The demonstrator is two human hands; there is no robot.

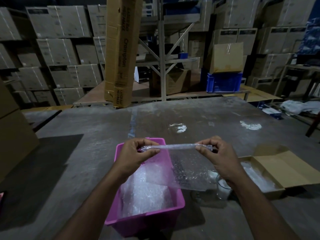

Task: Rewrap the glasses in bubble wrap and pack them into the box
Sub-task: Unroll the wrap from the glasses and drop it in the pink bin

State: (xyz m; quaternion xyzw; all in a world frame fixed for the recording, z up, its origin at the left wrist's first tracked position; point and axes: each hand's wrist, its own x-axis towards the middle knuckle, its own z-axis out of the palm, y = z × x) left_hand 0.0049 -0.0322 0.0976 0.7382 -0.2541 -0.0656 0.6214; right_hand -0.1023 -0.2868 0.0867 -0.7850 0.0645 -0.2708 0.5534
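Two hands are working in the head view. Left hand (138, 153) is pinching one end of a rolled edge of the bubble wrap sheet (183, 170); right hand (218, 158) is pinching the other end, fingers curled round it. The roll is lying left to right between the two grips, roughly level, with the loose part of the sheet hanging down and toward the person from it. Whether anything is inside the roll, I cannot tell.

The sheet is hanging above the near middle of the worktop (69, 170), partly over the pink bin (149, 220), which is holding more bubble wrap. A glass (223, 187) is standing on the worktop near the front edge, below the right wrist and just beside the bin's right wall; it is partly hidden behind the hanging sheet. The open cardboard box (277, 170) is sitting to the right of the glass, toward the right edge, with wrapped material inside.

Judgement: the glass is lying below and to the right of both grips, nearer the right hand, so that hand looks better placed to fetch it.
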